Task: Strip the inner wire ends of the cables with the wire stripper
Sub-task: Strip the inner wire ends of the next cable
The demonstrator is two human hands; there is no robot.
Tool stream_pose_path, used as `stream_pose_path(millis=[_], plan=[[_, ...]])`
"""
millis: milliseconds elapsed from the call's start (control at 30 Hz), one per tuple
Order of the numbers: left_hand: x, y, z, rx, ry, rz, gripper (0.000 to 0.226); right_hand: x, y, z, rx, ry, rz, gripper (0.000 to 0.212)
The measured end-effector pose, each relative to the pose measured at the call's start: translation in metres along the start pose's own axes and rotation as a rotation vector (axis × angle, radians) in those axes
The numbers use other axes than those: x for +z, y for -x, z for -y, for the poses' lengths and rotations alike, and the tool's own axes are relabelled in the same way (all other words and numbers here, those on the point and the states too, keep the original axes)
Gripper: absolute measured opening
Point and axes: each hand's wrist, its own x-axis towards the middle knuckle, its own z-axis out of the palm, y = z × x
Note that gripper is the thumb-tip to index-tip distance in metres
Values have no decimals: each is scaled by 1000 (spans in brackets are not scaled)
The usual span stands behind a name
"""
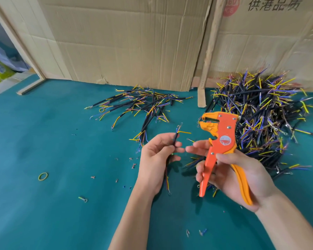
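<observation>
Your left hand [156, 156] pinches a thin black cable [175, 139], light & floppy, near centre; grip close to its splayed inner wires. Right hand [229, 170] wraps the orange wire stripper [222, 141], rigid, w/ handles spread.

Black cable [174, 141] held upright, orange wire stripper [219, 139] beside it

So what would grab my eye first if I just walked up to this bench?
Probably the bright orange wire stripper, held upright in the right hand near the middle of the view. Next, the big pile of black cables with yellow and blue wire ends, heaped at the right against the cardboard. The left hand pinches a single cable just beside the tool.
</observation>
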Motion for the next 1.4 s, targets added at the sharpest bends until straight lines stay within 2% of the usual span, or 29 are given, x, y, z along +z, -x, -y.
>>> stream_pose_path(millis=[233,400,667,867,1233,1400], plan=[[5,0,4,81,-83,-136,9,4,-1,-7,89,90,-28,53],[6,-1,4,106,-65,-198,15,7,-3,-12,159,108,14,50],[6,-1,4,82,-72,-197,12,8,-4,-15,162,95,-17,47],[5,0,5,87,-56,-187,11,9,-4,-15,181,108,-24,35],[4,0,6,80,-58,-180,10,16,-4,-13,192,101,-100,42],[4,0,6,71,-86,-175,10,14,-7,-16,142,161,-193,43]])
